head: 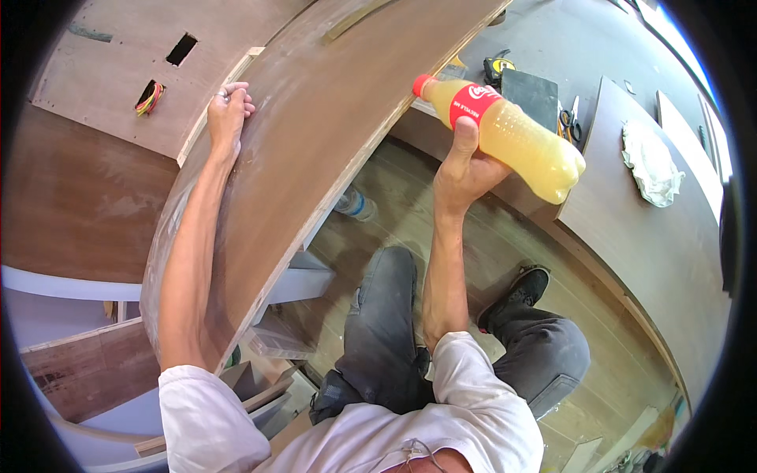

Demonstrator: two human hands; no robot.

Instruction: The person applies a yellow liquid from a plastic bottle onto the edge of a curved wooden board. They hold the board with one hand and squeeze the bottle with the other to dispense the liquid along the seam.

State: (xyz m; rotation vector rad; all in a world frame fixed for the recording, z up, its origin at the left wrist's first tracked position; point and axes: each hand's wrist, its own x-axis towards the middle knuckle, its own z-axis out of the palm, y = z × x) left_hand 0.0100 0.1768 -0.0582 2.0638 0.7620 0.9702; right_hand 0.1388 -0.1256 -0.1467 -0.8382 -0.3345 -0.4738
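My right hand (pixel 470 168) is wrapped around a Coca-Cola plastic bottle (pixel 517 139) filled with a cloudy yellow liquid. The bottle lies tilted, its red cap (pixel 421 84) on and pointing left. My left hand (pixel 229 115) rests with curled fingers near the back edge of a curved brown wooden panel (pixel 307 142), the forearm lying along it. A ring is on one of its fingers, and I see nothing held in it. Behind the bottle are a dark flat sheet (pixel 529 97) and a tape measure (pixel 500 66).
Scissors (pixel 572 121) lie on the grey worktop at the right, near a crumpled white plastic bag (pixel 650 162) on a brown board (pixel 662 248). Coloured wires (pixel 150 99) poke from a cutout in the left panel. A clear bottle (pixel 355 204) is down by the floor between the worktops.
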